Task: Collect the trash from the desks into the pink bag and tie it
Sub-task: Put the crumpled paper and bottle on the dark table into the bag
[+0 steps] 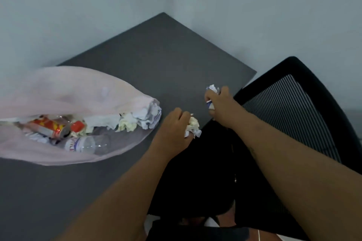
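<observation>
from the head view, your left hand [173, 123] is curled round a crumpled paper wad [193, 127] at the grey desk [156, 55] edge. your right hand [217, 101] clutches another paper ball [212, 90]. the pink bag [68, 92] lies open on the desk, left of both hands, holding a red can [49, 128], a clear bottle [86, 144] and crumpled papers [137, 119].

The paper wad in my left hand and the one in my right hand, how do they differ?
The left wad, in the left hand, looks cream and white; the right wad, in the right hand, carries blue print. The left wad bulges out beside the fingers; the right wad pokes out above and below the fist, farther along the desk. Both are crumpled, gripped, and not yet in the pink bag.
</observation>
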`<state>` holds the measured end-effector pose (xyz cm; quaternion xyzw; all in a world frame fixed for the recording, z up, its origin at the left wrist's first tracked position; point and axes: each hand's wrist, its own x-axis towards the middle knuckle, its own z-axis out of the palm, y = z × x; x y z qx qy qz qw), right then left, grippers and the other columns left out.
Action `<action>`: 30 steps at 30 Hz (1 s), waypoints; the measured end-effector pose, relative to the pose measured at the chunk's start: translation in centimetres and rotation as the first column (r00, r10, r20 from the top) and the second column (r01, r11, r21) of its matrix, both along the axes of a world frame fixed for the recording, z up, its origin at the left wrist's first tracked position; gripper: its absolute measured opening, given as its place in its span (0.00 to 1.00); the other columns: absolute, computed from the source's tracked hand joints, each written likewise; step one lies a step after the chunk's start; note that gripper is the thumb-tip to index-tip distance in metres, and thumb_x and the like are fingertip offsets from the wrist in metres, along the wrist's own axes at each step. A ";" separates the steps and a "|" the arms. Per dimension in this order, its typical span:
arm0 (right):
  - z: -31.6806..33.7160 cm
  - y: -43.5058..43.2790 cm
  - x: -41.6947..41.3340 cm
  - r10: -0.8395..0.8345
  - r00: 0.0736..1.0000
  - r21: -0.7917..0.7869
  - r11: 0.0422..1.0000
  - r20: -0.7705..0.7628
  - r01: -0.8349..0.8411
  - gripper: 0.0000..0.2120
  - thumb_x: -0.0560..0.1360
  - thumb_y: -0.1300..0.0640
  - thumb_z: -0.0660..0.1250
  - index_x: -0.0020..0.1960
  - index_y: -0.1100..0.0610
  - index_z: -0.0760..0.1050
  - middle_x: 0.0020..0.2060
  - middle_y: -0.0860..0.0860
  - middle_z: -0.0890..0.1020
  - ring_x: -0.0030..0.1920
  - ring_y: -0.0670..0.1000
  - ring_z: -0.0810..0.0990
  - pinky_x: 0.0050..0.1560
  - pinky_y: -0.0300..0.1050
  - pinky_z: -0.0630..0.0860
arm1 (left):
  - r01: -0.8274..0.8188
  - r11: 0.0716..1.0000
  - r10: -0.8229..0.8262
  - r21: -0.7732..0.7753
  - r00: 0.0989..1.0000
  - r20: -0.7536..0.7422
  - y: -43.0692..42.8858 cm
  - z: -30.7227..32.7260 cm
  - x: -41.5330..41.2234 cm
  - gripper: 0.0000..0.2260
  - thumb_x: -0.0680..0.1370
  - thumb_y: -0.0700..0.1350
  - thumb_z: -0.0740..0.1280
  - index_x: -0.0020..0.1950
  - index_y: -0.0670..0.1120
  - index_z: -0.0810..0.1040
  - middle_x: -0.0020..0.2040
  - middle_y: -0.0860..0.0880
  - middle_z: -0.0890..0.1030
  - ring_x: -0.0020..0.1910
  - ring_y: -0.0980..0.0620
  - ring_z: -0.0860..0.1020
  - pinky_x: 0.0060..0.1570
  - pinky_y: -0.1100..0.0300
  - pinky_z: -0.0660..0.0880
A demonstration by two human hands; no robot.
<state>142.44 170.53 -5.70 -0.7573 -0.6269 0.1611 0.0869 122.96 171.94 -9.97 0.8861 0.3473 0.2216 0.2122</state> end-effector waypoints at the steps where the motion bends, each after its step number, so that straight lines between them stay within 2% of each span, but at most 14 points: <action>1: -0.1 1.0 -1.0 0.014 1.000 -0.001 1.000 0.006 -0.014 0.12 0.77 0.59 0.63 0.60 0.56 0.70 0.56 0.60 0.65 0.42 0.58 0.70 0.50 0.50 0.76 | -0.028 1.000 0.028 0.016 0.999 -0.042 0.9 -0.1 -0.7 0.12 0.66 0.38 0.72 0.44 0.40 0.72 0.44 0.40 0.73 0.40 0.39 0.73 0.39 0.55 0.63; 4: -1.3 3.7 -3.1 0.034 0.999 -0.022 0.999 0.013 -0.034 0.14 0.78 0.59 0.62 0.64 0.54 0.69 0.58 0.61 0.64 0.44 0.57 0.70 0.52 0.50 0.75 | -0.081 0.996 0.088 0.047 0.980 -0.177 2.9 -1.8 -2.3 0.16 0.68 0.44 0.71 0.53 0.40 0.75 0.51 0.40 0.75 0.48 0.38 0.75 0.47 0.51 0.70; 6: -2.7 5.1 -3.9 0.047 0.999 -0.090 0.995 0.028 -0.044 0.22 0.77 0.60 0.64 0.70 0.50 0.66 0.65 0.61 0.62 0.55 0.63 0.72 0.58 0.51 0.73 | -0.106 0.993 0.118 0.055 0.940 -0.319 3.4 -3.4 -3.1 0.28 0.71 0.54 0.66 0.67 0.41 0.71 0.64 0.41 0.73 0.62 0.38 0.72 0.61 0.47 0.69; 7: -3.3 5.5 -4.2 0.054 0.998 -0.143 0.989 0.030 -0.049 0.29 0.76 0.60 0.66 0.74 0.46 0.61 0.71 0.62 0.57 0.64 0.66 0.68 0.62 0.52 0.70 | -0.121 0.992 0.129 0.044 0.926 -0.354 3.4 -4.2 -3.4 0.34 0.72 0.57 0.64 0.74 0.42 0.66 0.71 0.41 0.69 0.69 0.38 0.67 0.68 0.44 0.66; 9: -4.0 5.8 -4.4 0.049 0.998 -0.201 0.979 0.029 -0.042 0.43 0.75 0.59 0.70 0.77 0.38 0.48 0.77 0.62 0.42 0.73 0.69 0.58 0.66 0.57 0.67 | -0.132 0.989 0.145 0.063 0.927 -0.345 2.9 -5.2 -3.8 0.42 0.72 0.63 0.63 0.80 0.43 0.55 0.79 0.40 0.60 0.77 0.37 0.59 0.74 0.42 0.59; 10: -4.1 5.5 -4.4 0.043 0.998 -0.194 0.980 0.047 -0.033 0.47 0.74 0.57 0.72 0.76 0.35 0.43 0.77 0.60 0.39 0.74 0.69 0.55 0.66 0.59 0.67 | -0.123 0.988 0.147 0.095 0.932 -0.331 2.4 -5.3 -3.9 0.44 0.72 0.65 0.62 0.81 0.43 0.53 0.80 0.40 0.57 0.78 0.37 0.56 0.75 0.42 0.57; 12: -3.6 4.4 -4.2 0.032 0.996 -0.155 0.988 0.088 -0.018 0.50 0.72 0.52 0.74 0.76 0.34 0.40 0.78 0.59 0.40 0.75 0.68 0.54 0.67 0.62 0.66 | -0.090 0.983 0.134 0.160 0.949 -0.287 1.4 -5.3 -4.4 0.45 0.73 0.67 0.62 0.81 0.43 0.53 0.81 0.41 0.55 0.79 0.37 0.54 0.75 0.42 0.54; 15: -1.5 2.1 -2.7 -0.015 0.993 -0.086 0.996 0.121 0.025 0.49 0.71 0.49 0.74 0.76 0.35 0.40 0.77 0.58 0.47 0.74 0.66 0.54 0.68 0.61 0.64 | -0.021 0.981 0.078 0.195 0.954 -0.288 0.0 -5.5 -6.1 0.43 0.74 0.68 0.61 0.81 0.44 0.55 0.81 0.41 0.55 0.80 0.38 0.52 0.76 0.40 0.52; 18: 0.9 -0.8 -0.1 -0.100 0.974 -0.040 0.993 0.201 0.110 0.47 0.72 0.46 0.72 0.78 0.39 0.42 0.77 0.59 0.52 0.73 0.66 0.56 0.67 0.62 0.65 | 0.054 0.985 0.005 0.165 0.943 -0.334 -1.0 -6.5 -8.3 0.41 0.76 0.66 0.61 0.81 0.43 0.56 0.81 0.42 0.55 0.80 0.40 0.51 0.76 0.41 0.53; 21: 2.8 -4.9 2.8 -0.176 0.934 -0.026 0.981 0.311 0.193 0.43 0.74 0.44 0.69 0.78 0.42 0.44 0.76 0.60 0.55 0.72 0.65 0.58 0.67 0.63 0.65 | 0.113 0.990 -0.073 0.089 0.925 -0.373 -1.8 -7.4 -10.6 0.38 0.77 0.64 0.59 0.82 0.46 0.53 0.82 0.44 0.52 0.80 0.42 0.49 0.76 0.42 0.54; 24: 4.1 -10.3 5.5 -0.251 0.868 -0.025 0.957 0.429 0.289 0.41 0.74 0.42 0.67 0.79 0.43 0.48 0.75 0.61 0.58 0.72 0.65 0.59 0.70 0.63 0.61 | 0.094 0.996 -0.086 0.002 0.914 -0.396 -2.5 -7.9 -12.5 0.36 0.78 0.64 0.57 0.82 0.51 0.51 0.82 0.46 0.52 0.80 0.43 0.50 0.76 0.45 0.56; 27: 4.8 -15.9 7.6 -0.300 0.807 -0.052 0.925 0.508 0.377 0.39 0.73 0.40 0.66 0.78 0.42 0.50 0.76 0.60 0.58 0.74 0.64 0.56 0.73 0.64 0.56 | 0.079 0.997 -0.082 -0.024 0.910 -0.406 -2.9 -7.7 -14.0 0.33 0.78 0.64 0.56 0.81 0.52 0.57 0.81 0.48 0.56 0.80 0.45 0.53 0.74 0.44 0.62; 30: 5.0 -20.2 8.8 -0.357 0.792 -0.082 0.888 0.495 0.451 0.38 0.73 0.39 0.66 0.78 0.40 0.52 0.77 0.56 0.56 0.75 0.63 0.53 0.74 0.63 0.55 | 0.081 0.997 -0.076 -0.003 0.912 -0.403 -3.4 -7.5 -15.1 0.31 0.79 0.65 0.51 0.80 0.53 0.62 0.80 0.48 0.59 0.79 0.44 0.56 0.74 0.42 0.61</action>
